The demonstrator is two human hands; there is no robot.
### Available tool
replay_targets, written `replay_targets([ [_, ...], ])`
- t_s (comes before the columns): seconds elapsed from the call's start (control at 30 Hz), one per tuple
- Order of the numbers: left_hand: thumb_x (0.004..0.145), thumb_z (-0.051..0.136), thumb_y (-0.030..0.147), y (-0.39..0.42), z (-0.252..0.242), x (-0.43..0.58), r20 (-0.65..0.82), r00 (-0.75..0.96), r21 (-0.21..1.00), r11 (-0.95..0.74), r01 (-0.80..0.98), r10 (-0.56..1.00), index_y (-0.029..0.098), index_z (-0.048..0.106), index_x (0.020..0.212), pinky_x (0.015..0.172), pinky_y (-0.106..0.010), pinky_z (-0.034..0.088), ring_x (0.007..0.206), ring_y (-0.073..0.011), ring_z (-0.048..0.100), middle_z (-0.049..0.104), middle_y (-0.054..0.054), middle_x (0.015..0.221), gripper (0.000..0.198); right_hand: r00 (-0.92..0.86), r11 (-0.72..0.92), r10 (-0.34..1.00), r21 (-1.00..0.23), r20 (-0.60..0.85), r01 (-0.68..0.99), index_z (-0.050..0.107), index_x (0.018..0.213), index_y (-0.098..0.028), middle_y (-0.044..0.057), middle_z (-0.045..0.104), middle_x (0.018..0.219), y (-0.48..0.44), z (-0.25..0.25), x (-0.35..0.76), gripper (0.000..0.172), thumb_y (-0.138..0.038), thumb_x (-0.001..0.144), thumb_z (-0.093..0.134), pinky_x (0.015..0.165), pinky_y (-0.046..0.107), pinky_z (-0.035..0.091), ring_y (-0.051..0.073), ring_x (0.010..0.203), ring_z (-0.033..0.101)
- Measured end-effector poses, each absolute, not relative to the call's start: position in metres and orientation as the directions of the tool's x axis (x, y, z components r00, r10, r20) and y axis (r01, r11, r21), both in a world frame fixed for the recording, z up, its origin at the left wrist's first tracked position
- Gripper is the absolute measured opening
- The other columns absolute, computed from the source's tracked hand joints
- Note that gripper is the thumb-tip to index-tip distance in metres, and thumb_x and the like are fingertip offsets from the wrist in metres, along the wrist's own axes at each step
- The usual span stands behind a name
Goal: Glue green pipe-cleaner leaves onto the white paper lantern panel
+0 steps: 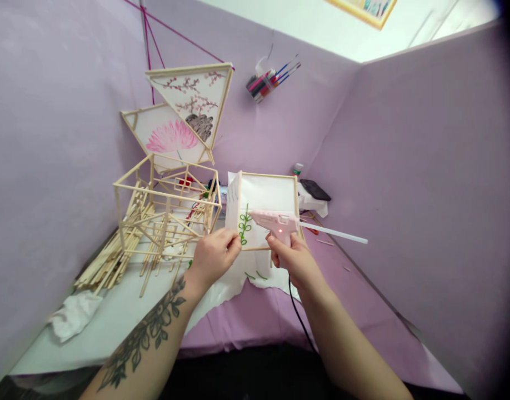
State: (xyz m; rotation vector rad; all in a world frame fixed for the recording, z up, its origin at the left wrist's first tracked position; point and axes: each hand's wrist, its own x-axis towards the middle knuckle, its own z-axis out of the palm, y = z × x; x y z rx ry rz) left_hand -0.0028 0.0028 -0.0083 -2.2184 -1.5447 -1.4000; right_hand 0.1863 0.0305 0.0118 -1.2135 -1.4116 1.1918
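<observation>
My left hand (pixel 215 256) pinches the lower left corner of a small wooden-framed lantern box (pixel 265 194) covered in white paper with a green leaf drawing. My right hand (pixel 291 256) grips the handle of a pink hot glue gun (pixel 275 222). Its nozzle points left at the paper near the leaf, a red light glows on its side, and a white glue stick (pixel 338 234) juts out to the right. The black cord (pixel 299 316) hangs down from my right hand. A white sheet with green marks (pixel 246 278) lies under the box.
A bare stick frame cube (pixel 163 211) stands at left over a pile of loose sticks (pixel 113 261). Two painted triangular panels (pixel 188 111) lean above it. Pens (pixel 271 78) hang on the purple wall. A crumpled tissue (pixel 74 316) lies at front left, a black device (pixel 315 190) behind.
</observation>
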Motion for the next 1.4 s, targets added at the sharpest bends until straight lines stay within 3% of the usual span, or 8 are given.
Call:
replay_targets([
  [0.93, 0.087, 0.049, 0.022, 0.0026, -0.0079, -0.0031, 0.715, 0.053, 0.402, -0.472, 0.784, 0.697, 0.019, 0.061, 0.076, 0.063, -0.023, 0.043, 0.065, -0.0124, 0.059, 0.064, 0.000, 0.070, 0.016, -0.124, 0.064, 0.992, -0.976, 0.038, 0.206, 0.054, 0.076, -0.019, -0.005, 0.051, 0.042, 0.0323, 0.0111, 0.1879, 0.029, -0.046, 0.074, 0.065, 0.043, 0.022, 0.035, 0.011, 0.040, 0.045],
  [1.4, 0.087, 0.048, 0.022, 0.0029, -0.0080, -0.0034, 0.717, 0.060, 0.395, -0.476, 0.786, 0.694, 0.018, 0.061, 0.077, 0.064, -0.023, 0.043, 0.065, -0.0125, 0.059, 0.063, 0.000, 0.070, 0.017, -0.100, 0.074, 0.993, -0.984, 0.058, 0.164, 0.053, 0.072, -0.019, -0.005, 0.050, 0.041, 0.0307, 0.0121, 0.1854, 0.029, -0.045, 0.073, 0.067, 0.042, 0.022, 0.033, 0.011, 0.040, 0.044],
])
